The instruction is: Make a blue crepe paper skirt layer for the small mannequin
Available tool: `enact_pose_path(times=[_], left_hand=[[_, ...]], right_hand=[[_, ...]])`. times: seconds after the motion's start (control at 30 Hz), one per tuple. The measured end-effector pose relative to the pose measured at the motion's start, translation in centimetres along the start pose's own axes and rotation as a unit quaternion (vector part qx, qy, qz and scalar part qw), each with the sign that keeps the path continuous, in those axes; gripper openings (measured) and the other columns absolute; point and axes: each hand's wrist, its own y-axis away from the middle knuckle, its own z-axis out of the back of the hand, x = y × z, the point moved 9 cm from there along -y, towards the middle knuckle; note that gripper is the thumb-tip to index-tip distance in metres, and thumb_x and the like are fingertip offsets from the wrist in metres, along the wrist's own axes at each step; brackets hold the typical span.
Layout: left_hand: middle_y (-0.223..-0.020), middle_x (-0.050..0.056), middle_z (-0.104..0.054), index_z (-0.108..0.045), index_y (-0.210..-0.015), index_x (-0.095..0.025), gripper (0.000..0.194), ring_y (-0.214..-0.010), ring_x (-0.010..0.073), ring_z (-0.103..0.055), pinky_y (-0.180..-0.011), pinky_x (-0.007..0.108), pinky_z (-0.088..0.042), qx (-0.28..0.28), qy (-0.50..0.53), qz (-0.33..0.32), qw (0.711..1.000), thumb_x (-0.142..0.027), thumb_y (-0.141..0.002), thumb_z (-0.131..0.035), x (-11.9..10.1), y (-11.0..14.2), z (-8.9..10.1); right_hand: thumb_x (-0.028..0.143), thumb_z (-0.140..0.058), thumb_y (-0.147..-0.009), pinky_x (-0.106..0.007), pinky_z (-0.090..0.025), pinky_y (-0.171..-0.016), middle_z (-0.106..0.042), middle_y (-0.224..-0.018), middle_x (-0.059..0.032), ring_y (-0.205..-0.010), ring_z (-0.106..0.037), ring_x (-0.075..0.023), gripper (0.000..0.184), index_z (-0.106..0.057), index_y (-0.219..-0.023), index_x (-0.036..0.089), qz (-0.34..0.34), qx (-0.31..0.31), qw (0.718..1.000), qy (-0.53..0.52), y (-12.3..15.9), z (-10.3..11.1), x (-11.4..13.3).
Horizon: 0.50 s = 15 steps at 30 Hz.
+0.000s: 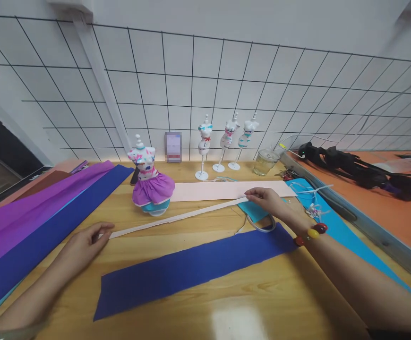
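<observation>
"Between the two hands, over the wooden table [234,302], what does inspection find?"

"One narrow pale pink strip [184,216], extended lengthwise on a slant. The left hand [88,241] pinches one end between thumb and fingers; the right hand [267,200] pinches the other likewise. Whether the middle of the strip touches the wood cannot be told."

"Condition immediately around the grip?"

"On the person's side of the strip, a dark blue piece [198,269] lies flat, its right end passing beside the right wrist, which bears a beaded bracelet [312,233]. Just below the right hand are a teal piece [253,210] and a coiled ring [264,230]. Beyond the strip lies a wide pale pink band [209,191]."

"And farther out?"

"Near the band's left end stands a dress form [143,160] in a gathered purple skirt [154,189]. Three further dress forms [228,135] on white stands and a glass [265,163] with yellowish contents are placed along the back, before a gridded wall [145,61]. Purple material [38,208] lies at far left; a bright blue sheet [350,238] lies beyond the right forearm."
</observation>
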Motion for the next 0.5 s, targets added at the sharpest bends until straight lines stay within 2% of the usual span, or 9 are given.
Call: enact_pose_path(times=[0.13,0.27,0.37,0.5], left_hand=[[-0.082,-0.007,-0.07,-0.06,-0.095,-0.026,0.024,-0.078,0.0169,-0.065,-0.065,0.021,-0.048,-0.009,-0.033,-0.027,0.999,-0.041,-0.082,-0.047,-1.4,0.1,0.6],[-0.091,-0.005,-0.071,-0.06,-0.097,-0.025,0.028,-0.082,0.0193,-0.065,-0.068,0.024,-0.05,-0.032,-0.058,-0.027,0.997,-0.044,-0.082,-0.046,-1.0,0.2,0.8],[-0.099,-0.001,-0.069,-0.058,-0.106,-0.024,0.035,-0.09,0.022,-0.064,-0.076,0.029,-0.05,-0.037,-0.09,-0.038,0.994,-0.048,-0.084,-0.043,-0.3,0.3,1.0],[-0.107,0.01,-0.064,-0.056,-0.111,-0.018,0.042,-0.105,0.0288,-0.057,-0.088,0.04,-0.045,-0.039,-0.169,-0.043,0.984,-0.048,-0.086,-0.04,-0.3,0.9,1.5]], right_hand=[[0.037,-0.051,-0.082,-0.03,-0.049,-0.065,-0.071,-0.085,-0.007,-0.074,-0.064,-0.0208,0.029,-0.069,-0.092,0.017,0.017,-0.033,0.998,0.046,-1.5,-0.3,0.3],[0.033,-0.046,-0.084,-0.032,-0.049,-0.064,-0.069,-0.09,-0.01,-0.074,-0.063,-0.0208,0.03,-0.066,-0.099,0.015,0.033,-0.076,0.991,0.105,-0.6,1.2,0.2],[0.029,-0.048,-0.084,-0.031,-0.05,-0.066,-0.068,-0.093,-0.0092,-0.077,-0.062,-0.0198,0.025,-0.065,-0.097,0.017,0.082,-0.051,0.984,0.15,1.7,1.9,0.9],[0.014,-0.051,-0.081,-0.033,-0.047,-0.076,-0.066,-0.096,-0.0085,-0.086,-0.06,-0.0207,0.021,-0.067,-0.093,0.019,0.17,0.012,0.96,0.224,5.3,1.1,2.6]])
